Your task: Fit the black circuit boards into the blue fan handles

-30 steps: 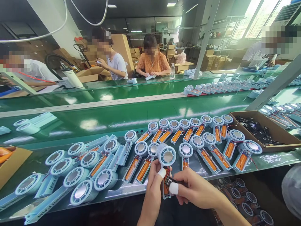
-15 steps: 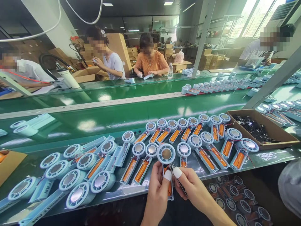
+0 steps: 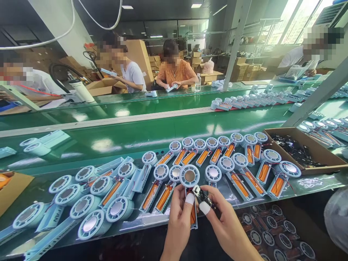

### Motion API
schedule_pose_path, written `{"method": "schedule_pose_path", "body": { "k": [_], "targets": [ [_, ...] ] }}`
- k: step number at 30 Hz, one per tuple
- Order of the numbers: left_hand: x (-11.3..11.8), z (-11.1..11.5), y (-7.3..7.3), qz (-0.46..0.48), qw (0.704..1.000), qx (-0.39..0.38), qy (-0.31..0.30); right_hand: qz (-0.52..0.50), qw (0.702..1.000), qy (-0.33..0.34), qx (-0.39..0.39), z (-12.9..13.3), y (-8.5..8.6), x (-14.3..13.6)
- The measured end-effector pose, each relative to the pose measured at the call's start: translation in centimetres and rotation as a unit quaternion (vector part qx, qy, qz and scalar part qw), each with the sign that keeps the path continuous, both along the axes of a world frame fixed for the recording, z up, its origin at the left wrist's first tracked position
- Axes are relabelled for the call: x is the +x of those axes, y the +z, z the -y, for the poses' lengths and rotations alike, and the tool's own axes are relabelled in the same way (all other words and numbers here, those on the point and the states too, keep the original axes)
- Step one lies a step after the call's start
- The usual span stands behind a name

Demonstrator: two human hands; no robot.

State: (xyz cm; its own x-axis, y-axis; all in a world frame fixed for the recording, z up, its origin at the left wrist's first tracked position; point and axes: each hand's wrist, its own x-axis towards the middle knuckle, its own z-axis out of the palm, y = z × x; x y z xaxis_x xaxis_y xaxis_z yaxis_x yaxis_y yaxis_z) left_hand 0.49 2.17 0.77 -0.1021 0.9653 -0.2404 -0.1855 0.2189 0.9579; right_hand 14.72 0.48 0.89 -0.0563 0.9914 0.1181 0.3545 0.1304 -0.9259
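Observation:
My left hand (image 3: 179,214) is closed around a light-blue handheld fan (image 3: 189,176), its round head up and its open handle showing an orange battery. In my right hand (image 3: 221,215) is a small black circuit board (image 3: 202,196), pinched between thumb and fingers and held against the right side of the fan's handle. Both thumbs wear white finger covers. Just beyond my hands, several similar fan halves (image 3: 213,173) with orange batteries and red wires lie in rows on the bench. Where the board meets the handle is partly hidden by my fingers.
A cardboard box (image 3: 323,166) of black boards stands at the right. More fan bodies (image 3: 92,224) lie at the left. Beyond the bench runs a green conveyor (image 3: 152,127), with several co-workers behind it. Below the bench edge at right are more fans (image 3: 284,239).
The circuit board in my right hand has turned, so more of its face shows, and my right fingers have opened out around it. The fan has shifted slightly left.

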Motion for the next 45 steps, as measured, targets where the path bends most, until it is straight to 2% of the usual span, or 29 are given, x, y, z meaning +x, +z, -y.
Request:
{"method": "schedule_pose_path", "body": {
  "k": [3, 8, 14, 19, 26, 31, 39, 42, 45],
  "targets": [
    [0.0, -0.2, 0.0, 0.001, 1.0, -0.001, 0.0, 0.043, 0.998, -0.008, 0.042, 0.1, -0.1, 0.0],
    [0.2, -0.3, 0.4, -0.068, 0.997, 0.005, 0.019, 0.102, 0.989, 0.014, 0.11, 0.5, -0.6, -0.2],
    [1.0, 0.2, 0.1, -0.102, 0.994, -0.019, 0.036, 0.148, 0.978, -0.041, 0.139, 0.3, -1.2, -1.6],
    [1.9, 0.4, 0.0, -0.124, 0.992, -0.009, 0.031, 0.217, 0.964, -0.053, 0.145, 0.4, -1.2, -3.0],
    [1.9, 0.3, 0.1, -0.066, 0.998, -0.017, 0.015, 0.309, 0.94, 0.027, 0.142, 0.5, 0.2, -1.9],
    [1.2, -0.1, -0.3, -0.044, 0.999, -0.014, 0.014, 0.356, 0.925, 0.091, 0.092, 0.9, -0.2, -1.9],
    [0.9, -0.2, -0.2, 0.046, 0.997, -0.053, -0.037, 0.386, 0.913, 0.055, 0.12, 1.6, -2.1, -3.1],
    [0.7, -0.2, 0.0, -0.016, 0.998, -0.051, -0.044, 0.416, 0.902, 0.038, 0.111, 1.7, -2.3, -3.5],
    [0.1, -0.2, -0.2, -0.158, 0.985, -0.034, -0.058, 0.442, 0.89, 0.002, 0.11, 1.7, -2.1, -4.0]
  ]
}}
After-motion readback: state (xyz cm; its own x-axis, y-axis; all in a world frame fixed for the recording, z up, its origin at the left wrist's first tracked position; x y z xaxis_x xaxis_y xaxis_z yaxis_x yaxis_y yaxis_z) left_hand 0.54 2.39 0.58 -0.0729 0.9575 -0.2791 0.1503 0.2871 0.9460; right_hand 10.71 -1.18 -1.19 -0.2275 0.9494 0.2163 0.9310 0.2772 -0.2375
